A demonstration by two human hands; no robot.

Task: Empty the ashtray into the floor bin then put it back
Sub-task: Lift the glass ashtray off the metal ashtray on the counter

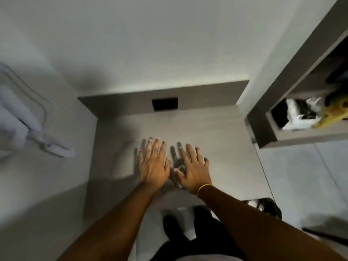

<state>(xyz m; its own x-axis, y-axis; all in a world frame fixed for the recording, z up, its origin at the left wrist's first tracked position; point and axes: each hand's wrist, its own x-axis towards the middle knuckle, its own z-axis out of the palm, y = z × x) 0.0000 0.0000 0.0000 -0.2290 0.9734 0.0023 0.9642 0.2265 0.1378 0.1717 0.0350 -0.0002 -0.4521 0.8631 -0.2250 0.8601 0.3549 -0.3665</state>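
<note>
Both my hands hover palms down over a grey wood-grain table (pixel 216 132). My left hand (pixel 153 164) has its fingers spread and holds nothing. My right hand (pixel 192 166), with a yellow band at the wrist, is spread too and empty. Between the two thumbs a small, pale, roundish thing (pixel 179 168) shows on the table; it is blurred and mostly hidden, possibly the ashtray. A dark bin (pixel 263 206) with something white in it stands on the floor by the table's near right corner, partly cut off by my right forearm.
A black square opening (pixel 165 103) sits in the table's raised back panel below a white wall. A shelf unit (pixel 267 129) at the right holds black, white and yellow things. White bedding (pixel 22 117) lies at the left. Pale floor tiles (pixel 305 176) run along the right.
</note>
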